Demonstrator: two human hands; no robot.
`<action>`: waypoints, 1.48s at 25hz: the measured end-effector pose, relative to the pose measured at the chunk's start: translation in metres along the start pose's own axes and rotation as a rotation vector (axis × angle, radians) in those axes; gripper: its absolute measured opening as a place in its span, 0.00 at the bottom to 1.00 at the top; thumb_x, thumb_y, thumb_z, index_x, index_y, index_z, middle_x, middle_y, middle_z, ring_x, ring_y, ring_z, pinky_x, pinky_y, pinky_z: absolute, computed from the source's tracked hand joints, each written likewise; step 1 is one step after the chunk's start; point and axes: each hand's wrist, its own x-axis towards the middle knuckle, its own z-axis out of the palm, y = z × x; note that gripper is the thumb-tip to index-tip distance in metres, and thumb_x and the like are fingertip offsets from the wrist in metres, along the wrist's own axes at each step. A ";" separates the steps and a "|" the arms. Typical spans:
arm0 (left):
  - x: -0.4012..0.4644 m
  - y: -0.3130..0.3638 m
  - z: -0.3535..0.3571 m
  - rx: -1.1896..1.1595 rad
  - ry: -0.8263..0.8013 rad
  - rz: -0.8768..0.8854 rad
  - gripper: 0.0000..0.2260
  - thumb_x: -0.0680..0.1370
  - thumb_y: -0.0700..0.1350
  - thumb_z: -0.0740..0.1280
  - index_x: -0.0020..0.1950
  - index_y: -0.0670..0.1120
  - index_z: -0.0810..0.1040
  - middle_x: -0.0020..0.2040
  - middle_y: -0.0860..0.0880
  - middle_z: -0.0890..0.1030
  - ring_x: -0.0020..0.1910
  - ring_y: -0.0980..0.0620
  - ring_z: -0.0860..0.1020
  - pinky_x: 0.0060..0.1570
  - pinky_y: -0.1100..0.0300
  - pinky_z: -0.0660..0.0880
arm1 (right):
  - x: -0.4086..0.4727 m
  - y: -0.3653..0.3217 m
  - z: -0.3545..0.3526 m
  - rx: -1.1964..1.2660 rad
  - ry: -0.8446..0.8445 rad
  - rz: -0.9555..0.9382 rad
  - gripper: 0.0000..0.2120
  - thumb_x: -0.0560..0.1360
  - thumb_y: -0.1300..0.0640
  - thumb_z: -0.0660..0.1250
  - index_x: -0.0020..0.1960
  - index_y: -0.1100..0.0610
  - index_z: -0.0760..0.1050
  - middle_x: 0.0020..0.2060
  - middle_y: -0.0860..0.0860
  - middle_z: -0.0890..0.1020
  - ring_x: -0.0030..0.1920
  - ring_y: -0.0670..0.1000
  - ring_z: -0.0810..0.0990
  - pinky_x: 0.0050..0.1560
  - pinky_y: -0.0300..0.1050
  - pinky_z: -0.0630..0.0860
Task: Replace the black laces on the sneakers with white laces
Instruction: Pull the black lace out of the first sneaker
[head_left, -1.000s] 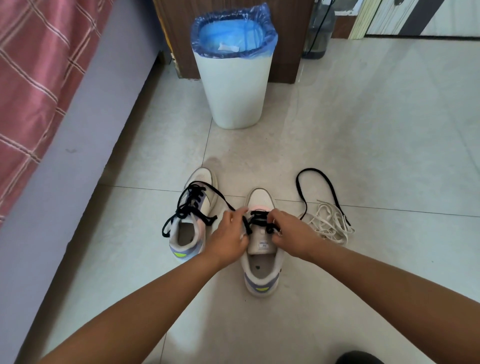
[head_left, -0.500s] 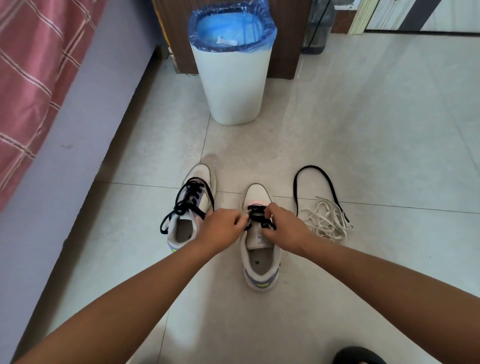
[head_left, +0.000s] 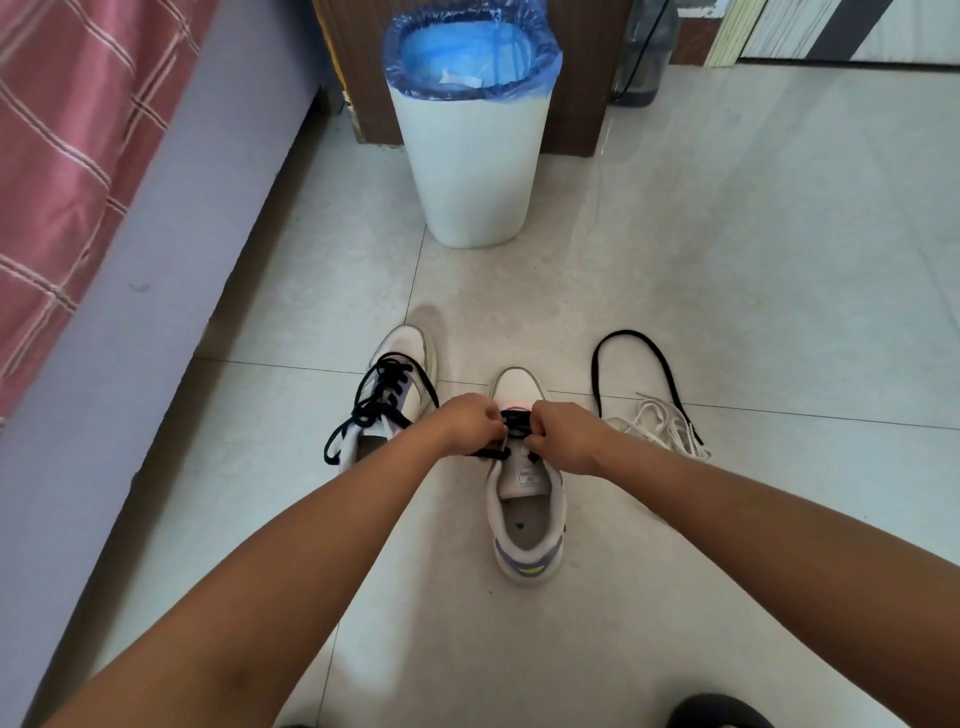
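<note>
both hands, left hand and right hand, pinch the black woven lace on my nearer white low-top sneaker; white cotton laces lie beside it.

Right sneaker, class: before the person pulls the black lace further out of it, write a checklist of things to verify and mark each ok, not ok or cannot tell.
1. Both hands on the lace: left hand and right hand pinch the black lace over the right sneaker. Ok.
2. Sneaker flat on the floor tiles: ok.
3. Lace free of every eyelet: hidden by the hands. Cannot tell.
4. White laces nearby: piled right of the sneaker. Ok.
5. Left sneaker unlaced: its black lace is threaded. Not ok.
</note>
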 end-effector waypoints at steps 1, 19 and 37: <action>-0.001 0.001 -0.001 0.022 -0.025 0.012 0.04 0.79 0.44 0.62 0.46 0.46 0.74 0.44 0.46 0.77 0.42 0.50 0.73 0.36 0.61 0.68 | 0.001 0.000 0.000 -0.032 -0.016 -0.006 0.04 0.78 0.57 0.59 0.51 0.56 0.68 0.54 0.57 0.77 0.49 0.56 0.74 0.45 0.46 0.68; -0.007 0.010 0.015 0.028 -0.028 -0.052 0.11 0.79 0.45 0.60 0.37 0.45 0.70 0.36 0.46 0.73 0.37 0.47 0.73 0.42 0.58 0.68 | -0.010 0.018 0.006 0.066 0.010 -0.004 0.04 0.76 0.58 0.60 0.47 0.56 0.65 0.43 0.53 0.73 0.43 0.54 0.71 0.37 0.44 0.64; 0.003 -0.014 -0.010 1.116 0.401 0.180 0.09 0.77 0.38 0.60 0.56 0.42 0.72 0.53 0.45 0.76 0.54 0.44 0.75 0.61 0.49 0.64 | -0.013 0.020 0.007 0.014 0.010 0.008 0.06 0.76 0.59 0.59 0.48 0.57 0.62 0.42 0.54 0.73 0.42 0.55 0.71 0.37 0.45 0.64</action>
